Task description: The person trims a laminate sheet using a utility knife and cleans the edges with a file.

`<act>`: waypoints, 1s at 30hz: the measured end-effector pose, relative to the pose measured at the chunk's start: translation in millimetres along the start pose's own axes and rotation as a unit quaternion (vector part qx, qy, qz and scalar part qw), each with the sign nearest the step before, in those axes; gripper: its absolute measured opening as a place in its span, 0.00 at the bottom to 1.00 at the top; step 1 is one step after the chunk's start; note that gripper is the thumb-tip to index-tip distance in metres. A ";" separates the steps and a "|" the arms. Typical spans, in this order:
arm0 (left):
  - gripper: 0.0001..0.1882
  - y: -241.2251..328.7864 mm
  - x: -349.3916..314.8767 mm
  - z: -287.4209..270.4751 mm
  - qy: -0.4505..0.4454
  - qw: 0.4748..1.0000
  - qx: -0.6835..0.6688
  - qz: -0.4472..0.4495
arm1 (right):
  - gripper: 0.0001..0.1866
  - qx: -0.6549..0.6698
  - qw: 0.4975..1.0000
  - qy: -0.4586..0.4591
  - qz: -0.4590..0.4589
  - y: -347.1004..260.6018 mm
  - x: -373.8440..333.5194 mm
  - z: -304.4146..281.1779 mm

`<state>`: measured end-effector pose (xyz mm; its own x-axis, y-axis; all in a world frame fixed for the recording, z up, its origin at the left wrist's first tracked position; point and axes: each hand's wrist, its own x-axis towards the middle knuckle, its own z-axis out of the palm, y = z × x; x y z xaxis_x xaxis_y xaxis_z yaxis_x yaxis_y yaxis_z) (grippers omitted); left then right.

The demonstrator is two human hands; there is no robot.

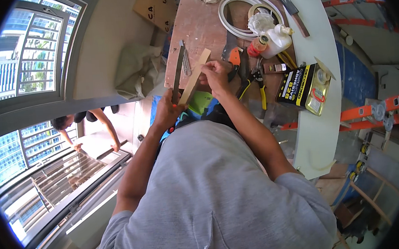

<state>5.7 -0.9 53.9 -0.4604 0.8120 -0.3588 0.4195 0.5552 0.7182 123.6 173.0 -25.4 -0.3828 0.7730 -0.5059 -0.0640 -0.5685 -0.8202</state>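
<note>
Wood strip [196,78] is at 12 o'clock from the torso [199,180]; right grip [216,76] pinches its edge, left grip [164,110] clasps dark strip [178,73] beside it. Likely light, stiff: hold mid-length.

Head-height view (fisheye), steeply downward

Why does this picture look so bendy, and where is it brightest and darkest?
Head view: the wide fisheye lens curves straight edges near the rim, like the upper window, and leaves black corners; head view: glare whitens that window, while the right side by the orange ladder is dimmer; head view: the pale strip is fairly clear.
</note>
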 end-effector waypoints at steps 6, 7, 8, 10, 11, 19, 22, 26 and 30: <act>0.24 -10.2 0.3 11.0 -0.006 0.999 -0.026 0.025 | 0.21 -0.274 0.873 0.101 -0.391 14.9 33.0 -23.0; 0.24 -8.9 0.4 9.6 -0.006 0.999 -0.019 0.027 | 0.21 -0.294 0.867 0.091 -0.392 7.9 34.7 -22.7; 0.23 -7.8 0.9 8.3 -0.006 0.999 -0.013 0.029 | 0.21 -0.314 0.860 0.081 -0.393 0.5 36.0 -21.5; 0.23 -7.2 2.1 7.0 -0.021 0.999 0.021 0.025 | 0.16 -0.292 0.879 0.053 -0.373 -9.0 39.1 -19.3; 0.23 -6.3 2.7 6.6 -0.030 0.999 0.039 0.024 | 0.13 -0.281 0.888 0.040 -0.361 -10.7 41.8 -19.8; 0.18 7.3 -1.7 5.0 -0.022 0.998 0.058 0.015 | 0.07 -0.217 0.940 -0.080 -0.250 -10.8 63.3 -45.0; 0.20 14.2 2.2 -0.5 -0.029 0.997 0.073 0.003 | 0.09 -0.174 0.954 -0.130 -0.205 -8.4 62.9 -53.6; 0.19 9.5 9.7 -9.8 -0.042 0.997 0.048 -0.044 | 0.12 -0.137 0.960 -0.142 -0.197 -15.5 45.7 -44.9; 0.15 14.1 11.4 -15.9 -0.026 0.997 0.054 -0.053 | 0.16 -0.164 0.944 -0.104 -0.268 -2.6 40.8 -34.6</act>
<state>-6.1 13.4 69.4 -0.4674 0.7541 -0.4615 0.4542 0.6526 0.6064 140.0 215.7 -53.1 -0.5510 0.8336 0.0399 -0.0232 0.0325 -0.9992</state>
